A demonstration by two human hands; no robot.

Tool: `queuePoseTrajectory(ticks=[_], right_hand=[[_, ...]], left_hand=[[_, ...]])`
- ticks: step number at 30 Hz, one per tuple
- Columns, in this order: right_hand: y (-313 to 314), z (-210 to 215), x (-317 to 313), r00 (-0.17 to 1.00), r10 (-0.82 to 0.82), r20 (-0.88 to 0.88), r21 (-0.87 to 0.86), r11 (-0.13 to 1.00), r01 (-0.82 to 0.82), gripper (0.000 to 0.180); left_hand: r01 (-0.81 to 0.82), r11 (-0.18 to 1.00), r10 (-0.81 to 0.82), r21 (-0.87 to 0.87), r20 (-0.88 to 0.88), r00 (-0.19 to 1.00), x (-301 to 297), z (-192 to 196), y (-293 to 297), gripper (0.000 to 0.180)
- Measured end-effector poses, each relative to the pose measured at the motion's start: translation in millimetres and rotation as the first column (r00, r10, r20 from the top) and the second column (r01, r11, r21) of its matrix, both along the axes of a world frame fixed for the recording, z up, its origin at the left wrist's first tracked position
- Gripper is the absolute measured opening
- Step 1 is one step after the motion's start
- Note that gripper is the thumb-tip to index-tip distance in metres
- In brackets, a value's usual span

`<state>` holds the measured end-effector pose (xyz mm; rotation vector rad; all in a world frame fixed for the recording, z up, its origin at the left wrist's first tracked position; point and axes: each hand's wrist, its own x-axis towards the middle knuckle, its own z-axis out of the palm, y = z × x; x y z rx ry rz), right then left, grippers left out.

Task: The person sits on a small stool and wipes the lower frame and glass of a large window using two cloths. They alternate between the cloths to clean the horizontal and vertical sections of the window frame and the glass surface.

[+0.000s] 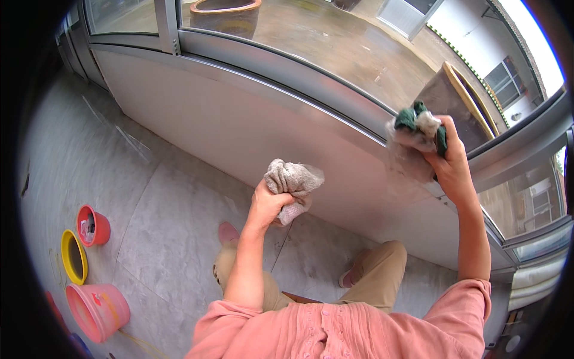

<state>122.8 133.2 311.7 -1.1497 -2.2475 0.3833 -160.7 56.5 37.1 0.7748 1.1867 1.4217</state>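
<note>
My left hand (270, 204) is closed around a crumpled greyish-white rag (293, 184), held up in front of the pale wall panel. Further right, my raised right hand (449, 157) grips a bunched dark green and grey cloth (418, 128) against the lower part of the window. The cloth's lower edge is smeared by motion. Just under it runs the metal window frame (281, 88), and the glass pane (335, 45) rises beyond. Whether the cloth touches the glass or only the frame, I cannot tell.
A pink bucket (113, 308), a yellow-rimmed bucket (74, 257) and a small red bucket (100, 227) stand on the grey tiled floor (167, 239) at my left. The pale panel (197, 119) runs below the window. Large brown pots (445, 96) stand outside behind the glass.
</note>
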Motion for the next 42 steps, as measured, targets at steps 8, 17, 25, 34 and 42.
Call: queuePoseTrajectory(ticks=[8, 17, 25, 34, 42], right_hand=[[108.0, -27.4, -308.2, 0.883, 0.469, 0.0, 0.653, 0.668, -0.356, 0.035], [113.0, -97.5, -414.2, 0.874, 0.473, 0.112, 0.31, 0.819, -0.482, 0.028], [91.5, -82.7, -296.7, 0.89, 0.449, 0.079, 0.118, 0.882, -0.455, 0.024], [33.4, -73.0, -56.5, 0.973, 0.228, -0.049, 0.076, 0.972, -0.224, 0.036], [-17.6, -55.2, 92.9, 0.985, -0.079, 0.152, -0.006, 0.997, 0.081, 0.058]], left_hand=[[-0.061, 0.998, 0.061, -0.012, 0.002, 0.998, -11.1, 5.0, 15.8, 0.045], [-0.101, 0.995, 0.101, -0.001, -0.01, 0.995, -22.0, 4.3, 28.7, 0.042], [0.069, 0.996, -0.064, -0.054, 0.087, 0.994, -30.9, 6.1, 41.3, 0.051], [0.409, 0.912, -0.407, -0.016, 0.073, 0.91, -23.6, 12.7, 56.3, 0.069], [0.58, 0.805, -0.588, -0.126, -0.047, 0.807, 2.5, -1.6, 62.5, 0.078]])
